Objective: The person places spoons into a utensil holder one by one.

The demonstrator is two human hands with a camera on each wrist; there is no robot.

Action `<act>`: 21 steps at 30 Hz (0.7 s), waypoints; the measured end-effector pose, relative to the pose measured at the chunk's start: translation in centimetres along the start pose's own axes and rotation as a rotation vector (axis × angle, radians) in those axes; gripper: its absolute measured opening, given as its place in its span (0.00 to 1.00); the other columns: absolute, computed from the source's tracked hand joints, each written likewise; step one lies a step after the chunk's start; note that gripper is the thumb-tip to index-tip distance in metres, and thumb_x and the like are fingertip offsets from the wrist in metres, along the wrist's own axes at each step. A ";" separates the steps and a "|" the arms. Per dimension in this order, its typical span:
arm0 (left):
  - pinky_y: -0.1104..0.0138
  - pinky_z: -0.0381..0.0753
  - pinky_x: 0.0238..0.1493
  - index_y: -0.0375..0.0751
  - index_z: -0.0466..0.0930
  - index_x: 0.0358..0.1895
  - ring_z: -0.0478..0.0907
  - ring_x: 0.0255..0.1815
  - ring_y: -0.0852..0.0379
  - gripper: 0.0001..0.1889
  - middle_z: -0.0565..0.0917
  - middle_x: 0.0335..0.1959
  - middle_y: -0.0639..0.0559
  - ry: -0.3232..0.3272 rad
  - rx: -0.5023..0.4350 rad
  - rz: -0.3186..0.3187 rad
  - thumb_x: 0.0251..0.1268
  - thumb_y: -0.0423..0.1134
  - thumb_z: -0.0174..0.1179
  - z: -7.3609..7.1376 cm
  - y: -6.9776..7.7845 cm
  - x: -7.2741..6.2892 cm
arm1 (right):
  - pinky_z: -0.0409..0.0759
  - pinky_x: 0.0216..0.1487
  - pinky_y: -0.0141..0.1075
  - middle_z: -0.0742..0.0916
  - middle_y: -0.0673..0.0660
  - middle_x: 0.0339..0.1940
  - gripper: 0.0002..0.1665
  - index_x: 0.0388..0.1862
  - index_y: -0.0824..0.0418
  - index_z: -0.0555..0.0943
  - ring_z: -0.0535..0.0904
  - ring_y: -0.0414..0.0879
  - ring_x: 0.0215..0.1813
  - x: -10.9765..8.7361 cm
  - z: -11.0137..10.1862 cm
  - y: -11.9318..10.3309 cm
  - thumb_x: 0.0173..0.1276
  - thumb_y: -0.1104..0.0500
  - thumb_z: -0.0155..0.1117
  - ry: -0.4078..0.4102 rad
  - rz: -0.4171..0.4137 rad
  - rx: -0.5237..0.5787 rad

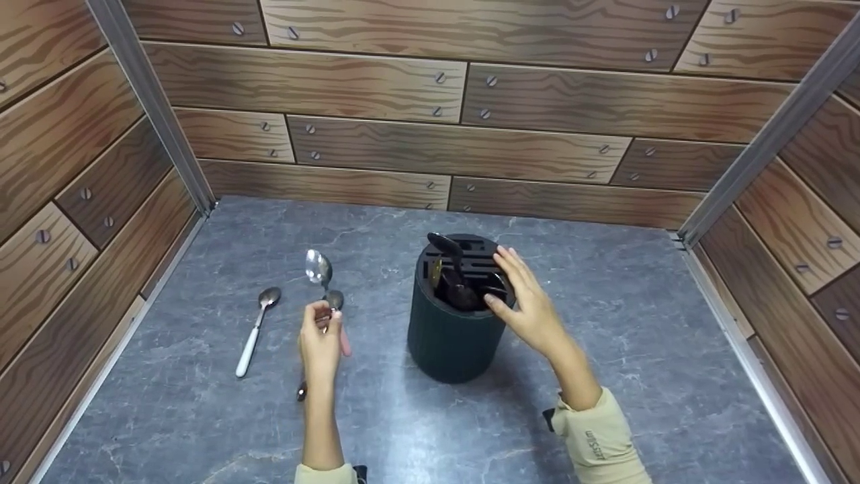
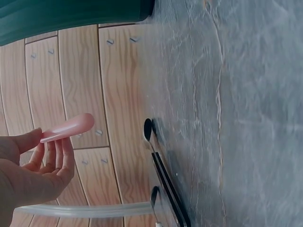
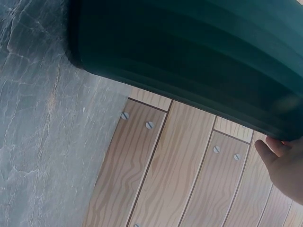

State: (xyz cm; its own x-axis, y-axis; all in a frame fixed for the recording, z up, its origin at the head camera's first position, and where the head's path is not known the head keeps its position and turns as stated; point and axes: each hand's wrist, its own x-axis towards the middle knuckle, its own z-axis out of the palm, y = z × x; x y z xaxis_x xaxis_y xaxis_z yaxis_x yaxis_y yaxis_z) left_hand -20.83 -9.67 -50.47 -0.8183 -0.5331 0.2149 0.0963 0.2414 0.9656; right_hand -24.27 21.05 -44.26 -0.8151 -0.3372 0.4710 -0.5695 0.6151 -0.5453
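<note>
My left hand (image 1: 320, 343) pinches a spoon (image 1: 334, 298) between thumb and fingers. Its pink handle (image 2: 71, 127) slants down past the fingers, and the metal bowl shows above them in the head view. A dark green round utensil holder (image 1: 453, 346) with a slotted black top stands to the right. My right hand (image 1: 534, 312) rests on the right side of its rim, fingers stretched out. Inside the holder are a black spoon-like utensil (image 1: 445, 243) and other dark utensils, partly hidden. Under the left forearm lies a metal spoon (image 1: 319, 265) with a black handle (image 2: 166, 184).
A spoon with a white handle (image 1: 248, 351) lies farther left on the grey marbled table (image 1: 416, 437). Wood-patterned walls (image 1: 376, 141) close in the back and both sides, with metal strips (image 1: 144, 101) along the corners.
</note>
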 end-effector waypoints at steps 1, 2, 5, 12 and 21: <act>0.55 0.72 0.42 0.28 0.72 0.42 0.77 0.39 0.42 0.10 0.79 0.37 0.37 -0.001 0.002 -0.004 0.57 0.25 0.57 0.1 0.1 -0.1 | 0.56 0.62 0.55 0.61 0.51 0.71 0.37 0.69 0.59 0.62 0.48 0.44 0.71 0.0 0.0 0.0 0.64 0.48 0.57 0.001 0.001 -0.001; 0.55 0.72 0.42 0.29 0.72 0.42 0.78 0.40 0.43 0.10 0.79 0.38 0.38 -0.001 0.005 -0.007 0.57 0.25 0.57 0.1 0.1 -0.2 | 0.56 0.62 0.55 0.61 0.51 0.71 0.37 0.69 0.59 0.62 0.48 0.44 0.71 0.0 0.0 0.0 0.64 0.48 0.57 0.002 0.000 -0.002; 0.55 0.72 0.42 0.29 0.72 0.42 0.78 0.39 0.43 0.10 0.79 0.37 0.38 0.002 0.003 -0.013 0.57 0.25 0.57 0.4 0.3 -0.4 | 0.56 0.63 0.54 0.61 0.51 0.71 0.37 0.69 0.60 0.62 0.49 0.45 0.71 -0.1 0.1 0.1 0.64 0.49 0.57 0.006 -0.002 -0.004; 0.54 0.73 0.43 0.29 0.72 0.40 0.78 0.38 0.42 0.09 0.78 0.36 0.38 -0.001 -0.016 0.017 0.56 0.24 0.57 0.9 0.2 -0.7 | 0.55 0.63 0.54 0.62 0.53 0.71 0.36 0.69 0.61 0.62 0.50 0.49 0.71 0.1 0.1 0.2 0.64 0.50 0.58 0.017 -0.023 -0.001; 0.55 0.74 0.42 0.31 0.72 0.40 0.78 0.37 0.43 0.08 0.79 0.36 0.39 -0.016 -0.015 0.012 0.56 0.25 0.58 1.1 0.6 -1.0 | 0.55 0.62 0.55 0.62 0.53 0.71 0.37 0.69 0.60 0.62 0.49 0.46 0.71 0.0 0.1 0.1 0.64 0.49 0.57 0.008 -0.011 0.005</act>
State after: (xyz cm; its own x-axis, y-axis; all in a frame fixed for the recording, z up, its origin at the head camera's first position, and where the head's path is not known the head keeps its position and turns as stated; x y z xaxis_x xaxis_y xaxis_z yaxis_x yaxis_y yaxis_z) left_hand -20.62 -8.08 -50.28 -0.8258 -0.5175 0.2241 0.1146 0.2351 0.9652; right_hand -24.38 21.04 -44.39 -0.8080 -0.3378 0.4827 -0.5788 0.6078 -0.5437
